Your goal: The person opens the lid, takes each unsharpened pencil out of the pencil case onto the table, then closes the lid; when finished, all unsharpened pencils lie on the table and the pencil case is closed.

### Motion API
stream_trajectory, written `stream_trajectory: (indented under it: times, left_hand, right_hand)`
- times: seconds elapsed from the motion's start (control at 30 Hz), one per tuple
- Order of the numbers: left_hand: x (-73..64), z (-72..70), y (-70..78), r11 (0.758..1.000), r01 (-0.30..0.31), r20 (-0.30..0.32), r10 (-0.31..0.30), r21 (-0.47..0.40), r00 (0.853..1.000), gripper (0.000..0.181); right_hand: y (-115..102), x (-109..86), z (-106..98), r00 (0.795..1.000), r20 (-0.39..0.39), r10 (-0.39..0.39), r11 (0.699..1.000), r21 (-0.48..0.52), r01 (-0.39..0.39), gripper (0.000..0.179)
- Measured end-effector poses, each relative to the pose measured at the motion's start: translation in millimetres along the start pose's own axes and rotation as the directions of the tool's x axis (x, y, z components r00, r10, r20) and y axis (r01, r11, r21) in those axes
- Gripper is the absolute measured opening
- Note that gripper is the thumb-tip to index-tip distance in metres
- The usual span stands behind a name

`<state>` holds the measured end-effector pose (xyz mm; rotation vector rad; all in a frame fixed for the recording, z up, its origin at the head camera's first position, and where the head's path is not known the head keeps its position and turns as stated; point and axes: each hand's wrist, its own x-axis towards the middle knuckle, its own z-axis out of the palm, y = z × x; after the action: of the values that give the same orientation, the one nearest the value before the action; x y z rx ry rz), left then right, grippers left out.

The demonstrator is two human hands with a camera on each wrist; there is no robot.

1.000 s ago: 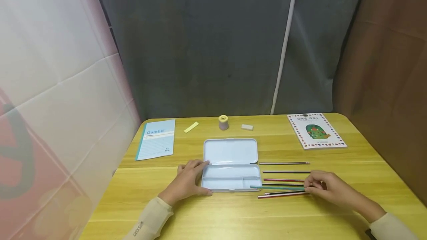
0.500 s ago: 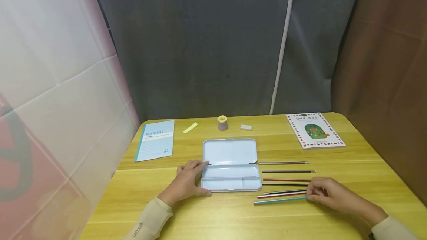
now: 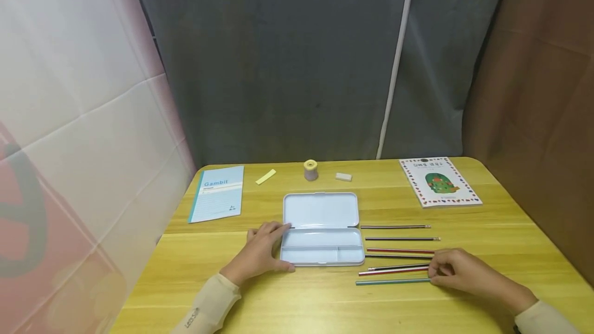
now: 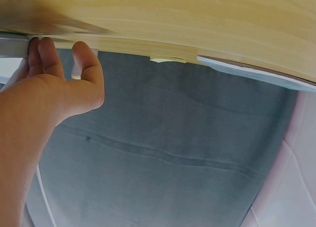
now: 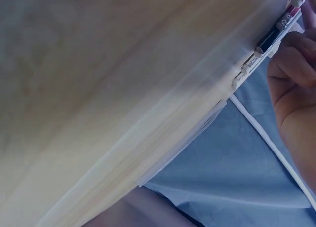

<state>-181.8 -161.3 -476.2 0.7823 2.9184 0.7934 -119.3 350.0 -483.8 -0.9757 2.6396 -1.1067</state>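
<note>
A light-blue pencil case [image 3: 321, 211] lies with its lid folded back; its divided tray faces me, and no pencils lie in it. My left hand [image 3: 260, 251] holds the case's left end, thumb at the front corner and a finger near the hinge. In the left wrist view, fingertips touch the case's edge [image 4: 14, 45]. My right hand [image 3: 457, 270] pinches the right end of a teal pencil [image 3: 392, 282], which lies nearest me. Beyond it lie several dark, red and white pencils [image 3: 399, 239], roughly parallel, right of the case. Some pencil ends are hidden behind my right hand.
Along the table's back are a blue notebook [image 3: 217, 195], a yellow strip [image 3: 266, 177], a yellow-topped spool-shaped thing [image 3: 311, 170], a white eraser [image 3: 344, 177] and a picture-covered book [image 3: 441, 183]. Curtains stand behind and beside the table [image 3: 297, 303].
My right hand has brought the teal pencil from across the case's corner and the other pencils toward me, down to the table's front side. My left hand has stayed at the case.
</note>
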Motion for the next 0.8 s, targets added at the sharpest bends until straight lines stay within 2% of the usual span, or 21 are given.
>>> stream_trajectory:
  times: [0.17,0.37,0.6,0.8]
  left_hand:
    - [0.3,0.1,-1.2,1.0,-0.005,0.004,0.005,0.003,1.0,0.106]
    - [1.3,0.1,-1.1,1.0,-0.01,0.007,0.01,0.0,1.0,0.106]
    - [0.3,-1.0,-0.6,1.0,-0.007,0.01,0.007,0.003,1.0,0.105]
    - [0.3,-1.2,0.0,1.0,-0.008,0.015,0.008,-0.004,1.0,0.106]
  right_hand:
    - [-1.5,2.1,-1.1,0.999,-0.031,0.021,1.0,0.014,-0.021,0.012]
    - [-13.8,18.9,-5.6,0.99,-0.138,0.034,0.999,-0.033,-0.039,0.011]
    - [-32.8,67.7,0.7,0.974,-0.211,0.088,0.992,-0.075,-0.106,0.005]
    - [-42.4,115.4,11.3,0.972,-0.197,0.129,0.983,-0.106,-0.152,0.009]
